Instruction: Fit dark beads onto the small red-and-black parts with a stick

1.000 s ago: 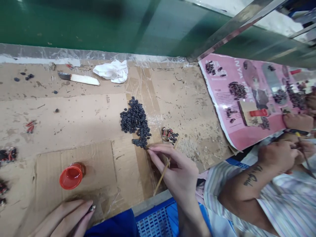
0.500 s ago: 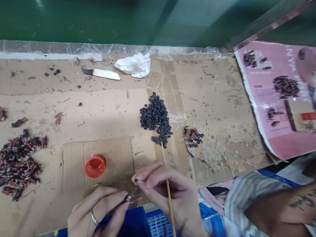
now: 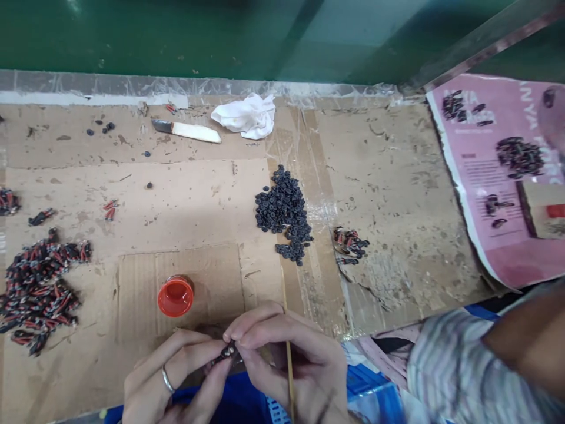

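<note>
My left hand [image 3: 176, 374], with a ring on one finger, pinches a small dark component with metal leads [image 3: 228, 351] between thumb and fingertips. My right hand [image 3: 291, 359] meets it there, its fingertips closed at the end of the component. Whatever those fingertips pinch is hidden. A thin wooden stick [image 3: 289, 368] also lies in my right hand, pointing up toward a pile of small black rings [image 3: 285, 206]. Left of the hands stands a small red cup [image 3: 175, 296] on a cardboard piece [image 3: 212, 271].
A heap of black and red wired parts [image 3: 37, 288] lies at left, a smaller group [image 3: 351, 244] right of the rings. Behind are a knife [image 3: 188, 131] and crumpled white tissue [image 3: 247, 116]. A pink sheet [image 3: 485, 247] with parts is at right, near another person's arm [image 3: 525, 341].
My right hand has moved left and down, bringing its fingertips against the component in my left hand. The stick's tip has drawn away from the ring pile. The view has shifted slightly.
</note>
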Demonstrator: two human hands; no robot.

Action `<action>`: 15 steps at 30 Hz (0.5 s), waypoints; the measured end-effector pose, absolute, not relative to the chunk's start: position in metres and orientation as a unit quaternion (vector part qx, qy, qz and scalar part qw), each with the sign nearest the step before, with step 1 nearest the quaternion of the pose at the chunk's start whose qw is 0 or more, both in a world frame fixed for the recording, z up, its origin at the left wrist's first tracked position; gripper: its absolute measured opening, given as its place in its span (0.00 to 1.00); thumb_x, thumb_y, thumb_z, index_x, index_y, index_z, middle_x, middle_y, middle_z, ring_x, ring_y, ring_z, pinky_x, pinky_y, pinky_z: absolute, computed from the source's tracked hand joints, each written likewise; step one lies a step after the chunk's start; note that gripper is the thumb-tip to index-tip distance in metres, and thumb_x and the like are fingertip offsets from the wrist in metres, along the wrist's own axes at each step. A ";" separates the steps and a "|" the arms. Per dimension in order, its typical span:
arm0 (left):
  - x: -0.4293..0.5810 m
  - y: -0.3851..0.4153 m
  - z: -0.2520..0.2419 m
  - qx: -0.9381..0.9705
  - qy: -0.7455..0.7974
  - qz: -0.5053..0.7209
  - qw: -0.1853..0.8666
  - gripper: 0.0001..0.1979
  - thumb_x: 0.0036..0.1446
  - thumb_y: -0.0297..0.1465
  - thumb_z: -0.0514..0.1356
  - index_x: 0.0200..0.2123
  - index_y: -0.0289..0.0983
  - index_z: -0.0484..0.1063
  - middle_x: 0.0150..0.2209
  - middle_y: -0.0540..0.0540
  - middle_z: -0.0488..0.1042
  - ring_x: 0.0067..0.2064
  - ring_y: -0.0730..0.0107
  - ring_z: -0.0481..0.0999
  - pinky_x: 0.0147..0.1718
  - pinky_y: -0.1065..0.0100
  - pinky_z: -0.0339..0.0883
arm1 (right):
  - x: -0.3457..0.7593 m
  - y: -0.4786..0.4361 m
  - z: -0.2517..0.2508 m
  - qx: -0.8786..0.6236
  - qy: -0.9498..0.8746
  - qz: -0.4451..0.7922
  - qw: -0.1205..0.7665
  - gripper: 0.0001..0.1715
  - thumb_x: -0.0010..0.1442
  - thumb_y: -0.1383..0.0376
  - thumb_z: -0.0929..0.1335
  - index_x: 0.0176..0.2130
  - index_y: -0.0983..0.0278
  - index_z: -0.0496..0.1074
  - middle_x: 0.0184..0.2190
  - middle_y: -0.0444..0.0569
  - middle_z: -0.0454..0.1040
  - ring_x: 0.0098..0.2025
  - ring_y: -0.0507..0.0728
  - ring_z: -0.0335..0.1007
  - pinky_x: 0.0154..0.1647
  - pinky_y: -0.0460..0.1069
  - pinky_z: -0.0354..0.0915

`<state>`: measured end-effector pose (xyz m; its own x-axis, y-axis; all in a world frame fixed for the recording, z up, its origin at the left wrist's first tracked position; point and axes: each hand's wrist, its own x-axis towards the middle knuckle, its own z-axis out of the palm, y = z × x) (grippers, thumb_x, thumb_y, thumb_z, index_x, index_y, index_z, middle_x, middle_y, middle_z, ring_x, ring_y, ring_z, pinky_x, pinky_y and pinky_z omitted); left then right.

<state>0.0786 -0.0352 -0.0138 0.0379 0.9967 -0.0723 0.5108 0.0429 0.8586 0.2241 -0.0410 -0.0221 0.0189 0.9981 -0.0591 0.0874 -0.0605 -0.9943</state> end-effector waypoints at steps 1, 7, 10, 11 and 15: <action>0.078 -0.035 -0.014 0.612 0.612 0.323 0.382 0.08 0.46 0.41 0.56 0.21 0.48 0.72 0.18 0.62 0.75 0.18 0.87 0.73 0.17 0.90 0.69 | 0.224 -0.041 -0.022 -0.537 -0.505 0.488 0.467 0.19 0.44 0.79 0.72 0.31 0.56 0.75 0.27 0.41 0.80 0.24 0.56 0.79 0.25 0.46 0.79; 0.077 -0.033 -0.010 0.588 0.614 0.329 0.411 0.03 0.43 0.37 0.60 0.22 0.46 0.72 0.20 0.61 0.74 0.19 0.87 0.73 0.19 0.88 0.70 | 0.225 -0.044 -0.025 -0.524 -0.521 0.493 0.459 0.22 0.44 0.81 0.71 0.33 0.55 0.74 0.29 0.40 0.80 0.27 0.56 0.80 0.28 0.46 0.80; 0.076 -0.036 -0.013 0.563 0.607 0.342 0.443 0.02 0.43 0.36 0.60 0.24 0.46 0.72 0.20 0.60 0.74 0.20 0.85 0.73 0.19 0.84 0.72 | 0.225 -0.046 -0.028 -0.508 -0.535 0.486 0.468 0.23 0.44 0.82 0.71 0.33 0.56 0.74 0.29 0.41 0.80 0.29 0.57 0.81 0.28 0.47 0.81; 0.076 -0.037 -0.016 0.556 0.600 0.348 0.457 0.02 0.43 0.36 0.60 0.25 0.46 0.71 0.20 0.60 0.74 0.20 0.84 0.73 0.19 0.83 0.72 | 0.226 -0.047 -0.030 -0.498 -0.544 0.478 0.477 0.23 0.44 0.82 0.71 0.34 0.56 0.74 0.29 0.42 0.80 0.30 0.58 0.81 0.28 0.48 0.81; 0.074 -0.040 -0.025 0.552 0.559 0.369 0.498 0.04 0.47 0.38 0.57 0.25 0.46 0.67 0.16 0.61 0.69 0.13 0.87 0.69 0.10 0.85 0.68 | 0.228 -0.049 -0.039 -0.449 -0.581 0.458 0.501 0.27 0.44 0.78 0.73 0.40 0.53 0.74 0.32 0.41 0.80 0.32 0.59 0.81 0.30 0.50 0.82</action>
